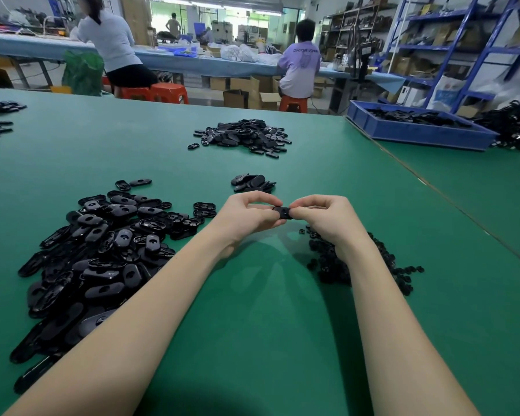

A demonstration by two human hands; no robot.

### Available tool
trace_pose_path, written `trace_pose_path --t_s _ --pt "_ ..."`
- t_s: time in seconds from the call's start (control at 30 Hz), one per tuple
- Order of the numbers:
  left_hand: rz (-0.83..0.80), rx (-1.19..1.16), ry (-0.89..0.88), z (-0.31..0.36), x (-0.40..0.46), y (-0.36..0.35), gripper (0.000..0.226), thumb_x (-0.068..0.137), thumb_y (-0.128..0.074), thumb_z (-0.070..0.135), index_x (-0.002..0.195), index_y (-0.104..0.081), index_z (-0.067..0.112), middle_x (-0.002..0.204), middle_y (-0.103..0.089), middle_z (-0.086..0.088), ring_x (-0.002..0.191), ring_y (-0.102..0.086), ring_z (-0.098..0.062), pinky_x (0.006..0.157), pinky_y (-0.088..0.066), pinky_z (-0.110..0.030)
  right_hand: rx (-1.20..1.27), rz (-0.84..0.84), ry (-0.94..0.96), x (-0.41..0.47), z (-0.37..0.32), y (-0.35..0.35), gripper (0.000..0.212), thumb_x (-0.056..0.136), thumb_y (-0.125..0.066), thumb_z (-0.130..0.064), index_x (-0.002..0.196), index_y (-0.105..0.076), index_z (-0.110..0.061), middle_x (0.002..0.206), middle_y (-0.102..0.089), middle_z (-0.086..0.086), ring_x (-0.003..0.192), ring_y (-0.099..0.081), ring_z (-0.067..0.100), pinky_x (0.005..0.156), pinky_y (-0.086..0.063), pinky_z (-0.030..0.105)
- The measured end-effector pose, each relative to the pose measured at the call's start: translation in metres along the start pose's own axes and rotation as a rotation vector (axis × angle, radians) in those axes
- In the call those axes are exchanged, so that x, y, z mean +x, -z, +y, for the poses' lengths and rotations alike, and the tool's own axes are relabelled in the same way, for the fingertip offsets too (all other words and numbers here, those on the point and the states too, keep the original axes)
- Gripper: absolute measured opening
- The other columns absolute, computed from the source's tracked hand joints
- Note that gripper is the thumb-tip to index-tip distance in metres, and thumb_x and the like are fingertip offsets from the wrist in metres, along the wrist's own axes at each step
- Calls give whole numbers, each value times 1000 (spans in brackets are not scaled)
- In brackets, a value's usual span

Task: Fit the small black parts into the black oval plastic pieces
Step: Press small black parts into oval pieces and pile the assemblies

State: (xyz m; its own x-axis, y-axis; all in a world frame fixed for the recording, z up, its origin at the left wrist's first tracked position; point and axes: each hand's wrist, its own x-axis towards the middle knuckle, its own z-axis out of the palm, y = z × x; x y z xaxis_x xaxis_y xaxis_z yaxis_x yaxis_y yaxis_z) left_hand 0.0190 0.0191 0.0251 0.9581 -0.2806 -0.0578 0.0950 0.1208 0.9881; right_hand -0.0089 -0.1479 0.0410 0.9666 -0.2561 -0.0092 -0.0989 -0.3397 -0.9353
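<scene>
Above the green table (252, 310), my left hand (246, 216) and my right hand (327, 219) meet at the middle, both pinching one black oval plastic piece (283, 212) between fingertips and thumbs. Most of that piece is hidden by my fingers, and I cannot tell whether a small part sits in it. A large heap of black oval pieces (102, 253) lies to the left of my left forearm. A pile of small black parts (357, 262) lies under and beside my right wrist.
A small stack of oval pieces (252, 183) lies just beyond my hands, and a bigger heap (243, 135) lies farther back. A blue bin (418, 126) with black parts stands at the back right. Two people sit at a far bench.
</scene>
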Motion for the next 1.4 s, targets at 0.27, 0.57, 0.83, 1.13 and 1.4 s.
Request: trace_pose_path --t_s 0.27,0.57,0.83,1.13,1.4 --pt "-18 81 -30 -1 -2 1 25 85 -69 -6 106 -69 8 96 -78 -13 90 -76 -19 72 -54 -15 30 -28 -66 -4 0 1 5 80 -82 -23 78 -80 -26 57 -63 -20 62 -50 0 58 -36 20" --pt "11 121 -67 -1 -2 2 21 83 -74 -1 101 -72 10 95 -78 -12 94 -74 -19 80 -55 -15 78 5 -137 -3 -3 -3 6 78 -82 -21 80 -77 -23 74 -69 -6 50 -43 4 47 -29 21" --pt "-57 -41 25 3 -2 4 18 87 -65 -10 98 -69 4 99 -75 -22 87 -75 -24 78 -59 -21 110 -96 -171 -1 3 5 17 75 -89 -28 86 -77 -25 72 -65 -7 51 -44 8 43 -27 18" --pt "-47 -36 67 2 -1 5 15 87 -67 -8 95 -71 3 85 -74 -16 73 -71 -19 72 -57 -19 55 -160 -80 -1 7 4 14 75 -88 -31 82 -78 -25 66 -61 -10 50 -45 7 44 -29 18" --pt "0 62 15 -1 -2 5 14 86 -71 -6 98 -72 3 87 -75 -14 74 -72 -14 72 -56 -17 19 -45 41 2 8 -8 12 76 -86 -23 75 -74 -21 69 -68 -9 62 -55 7 60 -40 22"
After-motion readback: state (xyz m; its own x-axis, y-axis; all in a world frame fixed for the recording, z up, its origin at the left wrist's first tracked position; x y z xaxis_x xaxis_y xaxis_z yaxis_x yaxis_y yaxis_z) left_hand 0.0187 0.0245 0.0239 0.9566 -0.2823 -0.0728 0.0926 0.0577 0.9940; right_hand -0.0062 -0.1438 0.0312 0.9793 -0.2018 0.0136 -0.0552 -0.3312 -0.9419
